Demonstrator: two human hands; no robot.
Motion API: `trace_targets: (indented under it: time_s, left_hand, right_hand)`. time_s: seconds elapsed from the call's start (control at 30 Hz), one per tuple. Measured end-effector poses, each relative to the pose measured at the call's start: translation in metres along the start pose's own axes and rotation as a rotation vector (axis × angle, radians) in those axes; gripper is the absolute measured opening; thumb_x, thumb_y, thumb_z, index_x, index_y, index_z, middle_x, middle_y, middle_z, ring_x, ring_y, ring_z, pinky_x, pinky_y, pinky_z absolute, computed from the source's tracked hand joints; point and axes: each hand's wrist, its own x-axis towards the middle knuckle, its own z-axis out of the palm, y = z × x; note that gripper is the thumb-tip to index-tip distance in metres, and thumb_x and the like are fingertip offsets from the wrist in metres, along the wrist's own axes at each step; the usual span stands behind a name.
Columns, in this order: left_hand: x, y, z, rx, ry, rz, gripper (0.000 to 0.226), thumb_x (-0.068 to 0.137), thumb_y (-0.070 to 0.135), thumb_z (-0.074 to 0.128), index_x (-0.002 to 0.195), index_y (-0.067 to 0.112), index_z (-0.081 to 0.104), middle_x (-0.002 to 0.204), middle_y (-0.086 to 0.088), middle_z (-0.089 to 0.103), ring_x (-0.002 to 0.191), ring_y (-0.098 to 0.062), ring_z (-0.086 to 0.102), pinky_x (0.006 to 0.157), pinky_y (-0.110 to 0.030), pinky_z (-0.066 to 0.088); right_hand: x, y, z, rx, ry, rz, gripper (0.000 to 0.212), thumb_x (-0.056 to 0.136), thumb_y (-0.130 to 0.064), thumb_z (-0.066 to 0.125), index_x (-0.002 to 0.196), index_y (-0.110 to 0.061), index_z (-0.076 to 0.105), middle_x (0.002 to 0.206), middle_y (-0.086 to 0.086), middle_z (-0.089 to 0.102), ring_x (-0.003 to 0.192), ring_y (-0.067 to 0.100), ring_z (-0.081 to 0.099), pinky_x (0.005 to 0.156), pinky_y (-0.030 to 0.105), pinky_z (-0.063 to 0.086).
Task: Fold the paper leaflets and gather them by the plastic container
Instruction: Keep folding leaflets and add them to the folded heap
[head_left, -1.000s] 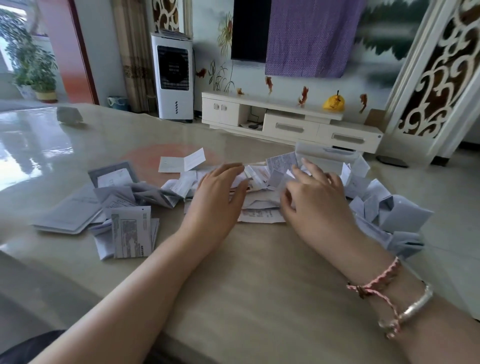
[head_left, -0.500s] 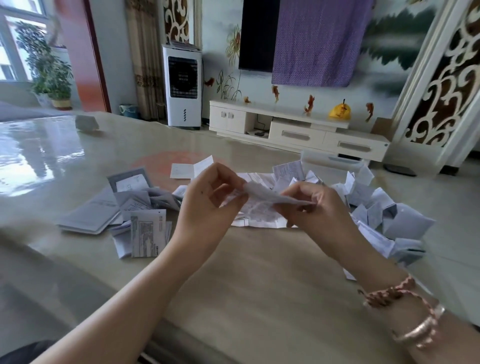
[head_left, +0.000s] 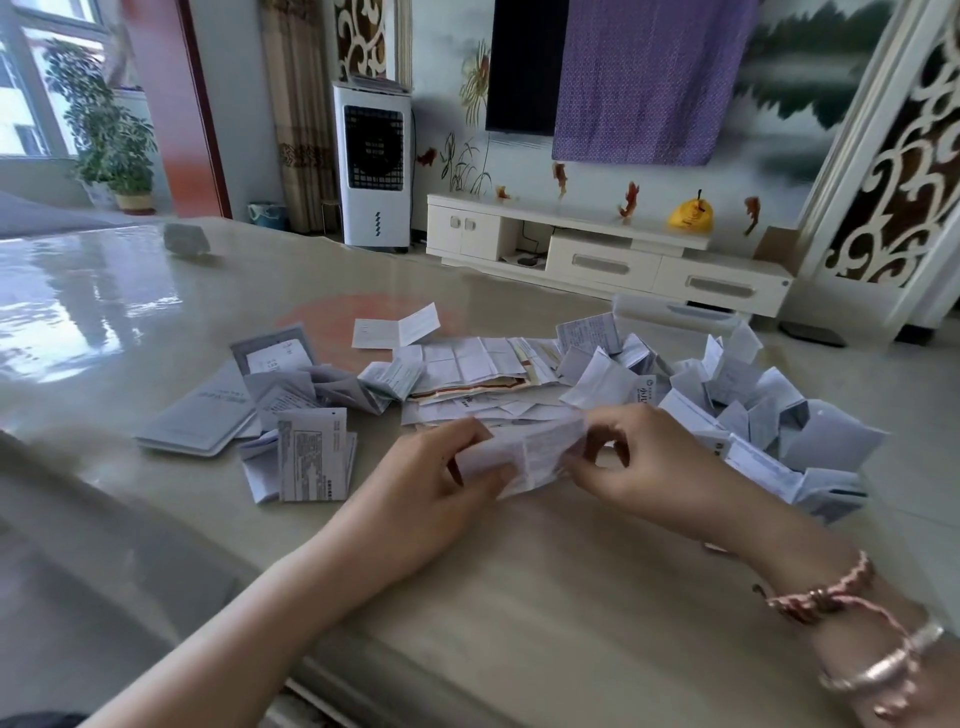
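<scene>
Head view, only one we've got: both hands are up off the table now, versus a second ago when they were pressed flat into the paper pile. Left hand (head_left: 441, 467) pinches the left end of one leaflet (head_left: 524, 457), thumb under and fingers curled over the top edge; right hand (head_left: 639, 457) pinches the right end the same way. Sheet is held just above the table (head_left: 519, 597), creased and partly doubled over, and closer to the camera than half a second ago. Read: one leaflet picked out and mid-fold, fold not finished, not yet placed. Plastic container (head_left: 675, 317) sits at the far right of the table, mostly hidden behind paper. Folded pile (head_left: 753, 405) is heaped just in front of and beside it, spilling toward the right table edge. Unfolded flat sheets (head_left: 478, 374) lie directly behind the hands, so plenty left to do. Left cluster: booklets (head_left: 202, 415) and a printed leaflet (head_left: 314, 457) standing half open, well apart from the container; those need moving across later. One small open card (head_left: 397, 330) sits alone behind the pile. Nothing blocks the path from hands to the folded pile, but that pile is loose and close to the edge, so another drop could push pieces off.
</scene>
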Motion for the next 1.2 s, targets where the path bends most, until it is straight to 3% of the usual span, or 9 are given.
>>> trace_targets:
  time_s: [0.1,0.2,0.3,0.4,0.5,0.63,0.77,0.87,1.2]
  left_hand:
    - [0.004,-0.002,0.001,0.018,0.029,-0.074,0.011,0.089,0.031,0.063,0.091,0.024,0.057,0.071,0.005,0.063,0.059,-0.009,0.052,0.062,-0.025,0.043]
    - [0.009,-0.006,0.005,0.029,0.062,-0.162,0.026,0.089,0.028,0.064,0.11,0.018,0.05,0.071,-0.004,0.066,0.06,-0.013,0.053,0.064,-0.025,0.044]
    - [0.011,-0.006,0.01,0.058,0.053,-0.219,0.042,0.088,0.023,0.064,0.121,0.022,0.04,0.063,0.003,0.053,0.055,-0.005,0.044,0.058,-0.016,0.037]
    - [0.012,-0.004,0.014,0.141,0.039,-0.236,0.054,0.088,0.023,0.06,0.133,0.032,0.031,0.066,0.005,0.051,0.064,-0.012,0.05,0.068,-0.028,0.043]
    - [0.012,-0.002,0.016,0.298,0.001,-0.213,0.046,0.091,0.028,0.053,0.13,0.042,0.032,0.068,0.005,0.051,0.074,-0.022,0.054,0.071,-0.034,0.047]
    - [0.012,-0.001,0.018,0.425,0.014,-0.193,0.022,0.093,0.032,0.049,0.113,0.037,0.055,0.068,0.002,0.045,0.086,-0.026,0.056,0.073,-0.033,0.043]
    - [0.009,-0.001,0.02,0.466,0.037,-0.177,0.028,0.094,0.035,0.046,0.118,0.039,0.059,0.094,0.001,0.066,0.099,-0.024,0.057,0.085,-0.033,0.046]
    - [0.008,-0.001,0.021,0.529,0.069,-0.135,0.031,0.096,0.036,0.043,0.121,0.038,0.06,0.113,0.005,0.067,0.109,-0.022,0.056,0.091,-0.032,0.043]
    - [0.009,0.003,0.022,0.619,0.033,-0.156,0.034,0.098,0.038,0.038,0.125,0.037,0.058,0.116,0.005,0.062,0.11,-0.021,0.053,0.09,-0.03,0.04]
  right_hand:
    - [0.008,0.005,0.007,0.04,0.032,0.15,0.024,0.092,-0.037,0.057,0.084,-0.017,0.067,0.073,-0.008,0.067,0.068,0.005,0.059,0.065,0.023,0.043]
    - [0.015,0.008,0.016,-0.095,0.097,0.218,0.046,0.093,-0.044,0.052,0.073,-0.002,0.054,0.063,0.004,0.051,0.059,0.015,0.046,0.055,0.03,0.03]
    - [0.016,0.012,0.025,-0.198,0.086,0.235,0.04,0.093,-0.042,0.054,0.066,-0.013,0.052,0.06,-0.001,0.05,0.058,0.012,0.046,0.053,0.028,0.03]
    - [0.018,0.016,0.03,-0.315,0.077,0.241,0.041,0.091,-0.043,0.055,0.062,-0.015,0.045,0.065,0.0,0.05,0.072,0.019,0.047,0.053,0.028,0.029]
    - [0.017,0.014,0.033,-0.412,0.076,0.226,0.044,0.093,-0.044,0.05,0.061,-0.018,0.034,0.07,-0.002,0.04,0.083,0.021,0.042,0.061,0.031,0.029]
    - [0.016,0.013,0.034,-0.446,0.054,0.231,0.042,0.097,-0.041,0.044,0.064,-0.02,0.029,0.076,-0.003,0.035,0.093,0.022,0.043,0.069,0.031,0.031]
    - [0.016,0.012,0.036,-0.471,0.048,0.235,0.043,0.098,-0.041,0.04,0.064,-0.022,0.023,0.086,0.0,0.038,0.1,0.024,0.044,0.072,0.031,0.031]
    - [0.018,0.011,0.037,-0.493,0.032,0.242,0.043,0.099,-0.041,0.038,0.064,-0.023,0.022,0.087,0.0,0.037,0.103,0.024,0.045,0.073,0.031,0.031]
    - [0.019,0.013,0.04,-0.573,0.134,0.171,0.026,0.098,-0.042,0.039,0.089,-0.018,0.033,0.093,0.0,0.048,0.101,0.022,0.048,0.072,0.031,0.028]
